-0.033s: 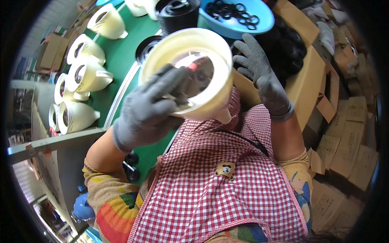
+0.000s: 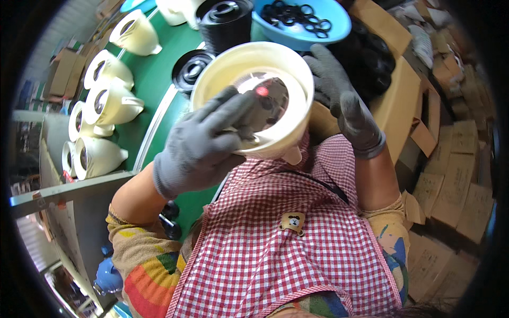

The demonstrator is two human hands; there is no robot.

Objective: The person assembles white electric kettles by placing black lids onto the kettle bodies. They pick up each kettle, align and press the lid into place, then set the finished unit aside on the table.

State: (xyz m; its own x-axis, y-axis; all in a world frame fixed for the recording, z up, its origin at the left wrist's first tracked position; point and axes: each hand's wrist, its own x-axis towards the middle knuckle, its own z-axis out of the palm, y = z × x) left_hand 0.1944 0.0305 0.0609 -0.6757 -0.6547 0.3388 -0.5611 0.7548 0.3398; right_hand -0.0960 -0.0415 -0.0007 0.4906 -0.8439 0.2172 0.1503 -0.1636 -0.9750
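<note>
A cream plastic bowl-shaped housing (image 2: 212,74) with a short stub on its lower side is tilted in front of my chest. Inside it lies a shiny dark disc (image 2: 278,100) with a red spot. My gloved left hand (image 2: 204,140) is closed on the near left rim, its fingers reaching inside over the disc and its thumb hidden. At the right edge of the housing is my gloved right hand (image 2: 347,103), fingers stretched out and apart, holding nothing. Whether it touches the housing's side, I cannot tell.
Several similar cream housings (image 2: 101,156) line the left of the green table (image 2: 154,63). Behind stand stacked black round parts (image 2: 225,29) and a blue basin (image 2: 339,32) of black rings. At right, an open carton (image 2: 405,100) holds black parts; more cartons (image 2: 450,196) pile beyond.
The housing has shifted slightly right and down with my left hand. The right hand's fingers now lie closer to its rim. The background has slid a little left.
</note>
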